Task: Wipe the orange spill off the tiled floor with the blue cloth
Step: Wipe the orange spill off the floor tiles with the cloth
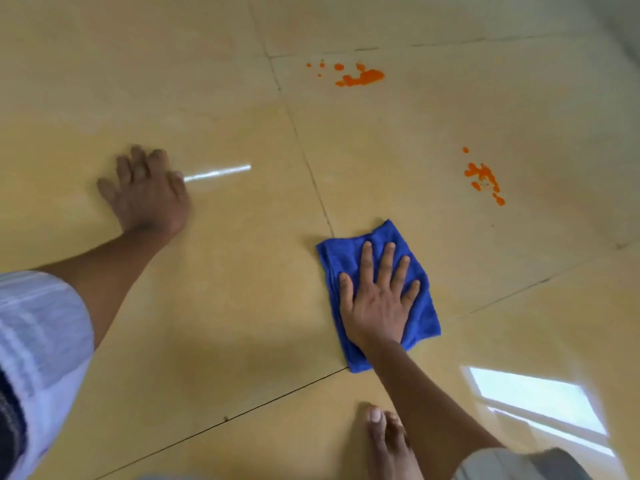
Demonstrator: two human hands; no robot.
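Pressing flat with straight fingers, the right hand (375, 299) pins the blue cloth (420, 320) to the tiled floor (242, 306); the left hand (147, 192) braces, spread, well apart. Both orange spill patches, one just ahead (483, 176) and one far beyond (360, 76), lie untouched; a loose, unfolded swipe could smear them wider.

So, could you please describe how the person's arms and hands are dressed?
Both hands, the left hand and the right hand, are bare, without gloves. The forearms are uncovered too. The left arm wears a white sleeve with faint stripes, pushed up above the elbow.
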